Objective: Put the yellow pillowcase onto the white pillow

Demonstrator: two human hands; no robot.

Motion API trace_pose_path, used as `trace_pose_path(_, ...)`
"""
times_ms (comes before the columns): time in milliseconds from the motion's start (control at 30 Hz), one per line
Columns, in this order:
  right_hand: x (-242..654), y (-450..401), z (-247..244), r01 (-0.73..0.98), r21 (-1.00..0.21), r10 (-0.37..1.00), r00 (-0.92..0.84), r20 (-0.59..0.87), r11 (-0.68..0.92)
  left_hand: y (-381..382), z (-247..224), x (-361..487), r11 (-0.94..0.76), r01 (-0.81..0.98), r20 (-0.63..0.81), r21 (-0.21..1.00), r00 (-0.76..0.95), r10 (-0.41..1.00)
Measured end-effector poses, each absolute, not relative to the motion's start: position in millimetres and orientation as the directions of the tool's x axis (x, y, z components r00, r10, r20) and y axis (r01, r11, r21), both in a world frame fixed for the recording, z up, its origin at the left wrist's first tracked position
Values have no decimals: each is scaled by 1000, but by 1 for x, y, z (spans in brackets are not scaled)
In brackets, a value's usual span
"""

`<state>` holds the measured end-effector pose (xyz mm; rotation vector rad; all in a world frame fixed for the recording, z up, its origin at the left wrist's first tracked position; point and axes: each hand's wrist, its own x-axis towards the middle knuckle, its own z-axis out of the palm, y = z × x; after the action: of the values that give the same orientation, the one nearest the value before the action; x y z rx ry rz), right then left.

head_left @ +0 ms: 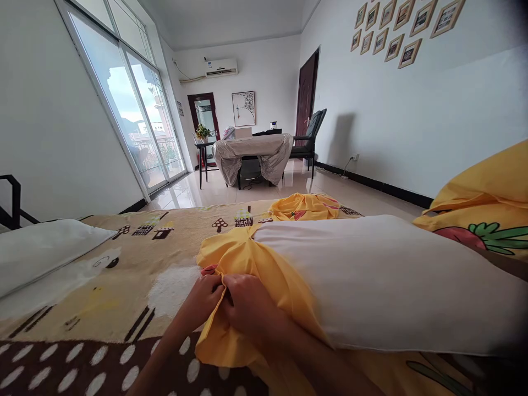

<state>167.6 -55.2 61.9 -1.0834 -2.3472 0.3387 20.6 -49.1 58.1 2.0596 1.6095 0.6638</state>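
A white pillow [383,280] lies across the bed at the right, its left end partly covered by a yellow pillowcase [289,275]. My left hand [205,300] pinches the bunched edge of the yellow cloth at the pillow's left end. Close beside it, my right hand [249,302] has its fingers closed on the same cloth, with the knuckles up. The fingertips of both hands are hidden in the folds. Beyond the pillow lies a crumpled yellow cloth [305,207] with a red print.
The patterned blanket [124,286] covers the bed. Another white pillow [45,247] lies at the left, and a yellow printed pillow [490,198] at the right. Past the bed stand a covered table [253,146] and a black chair [309,140].
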Motion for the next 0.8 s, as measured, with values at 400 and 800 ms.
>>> trace_pose_path(400,167,-57,64,657,-402,771,-546,328,637,-49,59,22,-220,753,106,621,197,975)
trace_pose_path(800,168,-57,64,654,-404,768,-549,329,640,-48,58,23,-224,743,111,631,199,974)
